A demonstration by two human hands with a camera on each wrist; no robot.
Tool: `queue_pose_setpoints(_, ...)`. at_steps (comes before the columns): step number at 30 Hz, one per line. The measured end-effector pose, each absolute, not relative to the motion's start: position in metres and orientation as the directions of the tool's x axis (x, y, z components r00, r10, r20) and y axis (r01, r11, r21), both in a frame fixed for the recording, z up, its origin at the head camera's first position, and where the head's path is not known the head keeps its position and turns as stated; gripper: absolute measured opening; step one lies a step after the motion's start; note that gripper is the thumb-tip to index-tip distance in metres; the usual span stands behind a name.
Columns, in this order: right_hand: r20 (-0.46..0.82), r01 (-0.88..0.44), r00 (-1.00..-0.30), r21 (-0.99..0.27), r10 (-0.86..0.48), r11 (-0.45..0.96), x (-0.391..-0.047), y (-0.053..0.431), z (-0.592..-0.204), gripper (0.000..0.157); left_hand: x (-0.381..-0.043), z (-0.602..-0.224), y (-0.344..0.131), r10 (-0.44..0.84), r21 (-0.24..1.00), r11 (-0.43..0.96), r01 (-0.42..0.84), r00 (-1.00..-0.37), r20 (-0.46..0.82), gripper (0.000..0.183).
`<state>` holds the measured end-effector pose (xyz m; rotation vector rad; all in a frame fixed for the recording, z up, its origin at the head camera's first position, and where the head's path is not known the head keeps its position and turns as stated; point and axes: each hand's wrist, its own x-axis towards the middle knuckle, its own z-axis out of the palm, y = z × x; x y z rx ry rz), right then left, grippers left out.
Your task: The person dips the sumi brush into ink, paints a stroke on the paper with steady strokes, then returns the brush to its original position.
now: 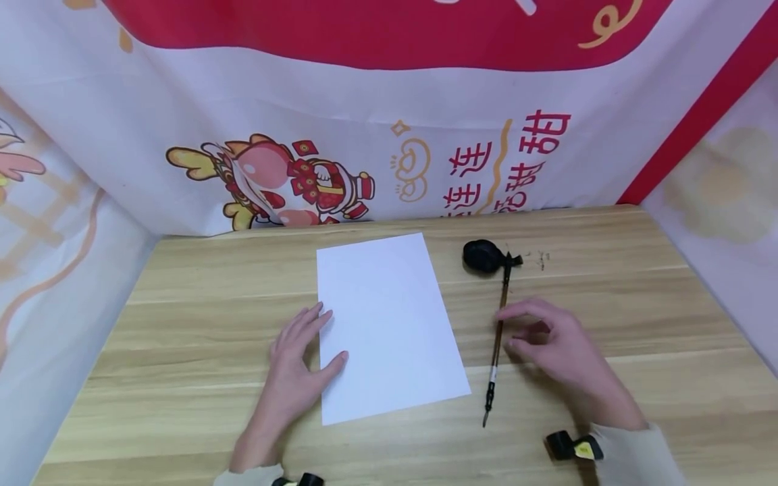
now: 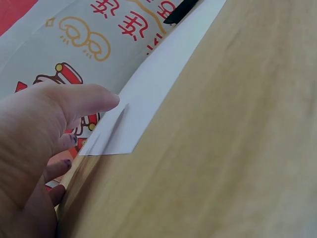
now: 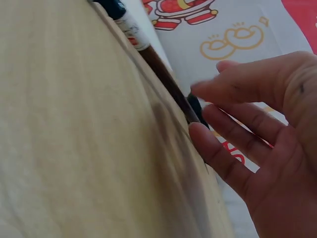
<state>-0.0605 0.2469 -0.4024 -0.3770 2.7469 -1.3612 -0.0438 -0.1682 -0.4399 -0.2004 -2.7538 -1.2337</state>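
A blank white sheet of paper [image 1: 389,331] lies slightly turned on the wooden table. At its left edge my left hand [image 1: 298,371] is spread, fingertips and thumb over the margin; the left wrist view shows the thumb [image 2: 94,98] above the sheet. Right of the paper, a calligraphy brush [image 1: 500,331] with a brown handle, white label and black butt end points away from me. Its dark far end is beside a rounded black object [image 1: 482,257], perhaps an inkstone. My right hand [image 1: 562,344] hovers by the handle, thumb and fingers apart; whether the index fingertip touches it I cannot tell.
Small dark marks [image 1: 541,258] stain the table [image 1: 200,351] right of the black object. A printed cloth [image 1: 340,94] with red characters and a cartoon figure hangs along the back edge, and more cloth flanks both sides.
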Motion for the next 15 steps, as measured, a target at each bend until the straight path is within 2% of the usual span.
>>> queue_pose_setpoints(4, 0.079, -0.213, -0.966, -0.783, -0.245, 0.585, -0.0627, 0.2444, -0.4073, 0.048, -0.0433, -0.4435, -0.1680, 0.100, 0.699, 0.682, 0.215, -0.974, 0.202, 0.067)
queue_pose_setpoints(10, 0.115, -0.255, -0.961, -0.723, -0.252, 0.642, -0.0618, 0.2402, -0.4091, 0.048, -0.0416, -0.4442, -0.1672, 0.122, 0.664, 0.716, 0.216, -0.975, 0.185, 0.052)
queue_pose_setpoints(15, 0.095, -0.241, -0.964, -0.714, -0.249, 0.658, -0.0617, 0.2369, -0.4060, 0.046, -0.0425, -0.4432, -0.1675, 0.116, 0.650, 0.731, 0.208, -0.976, 0.182, 0.051)
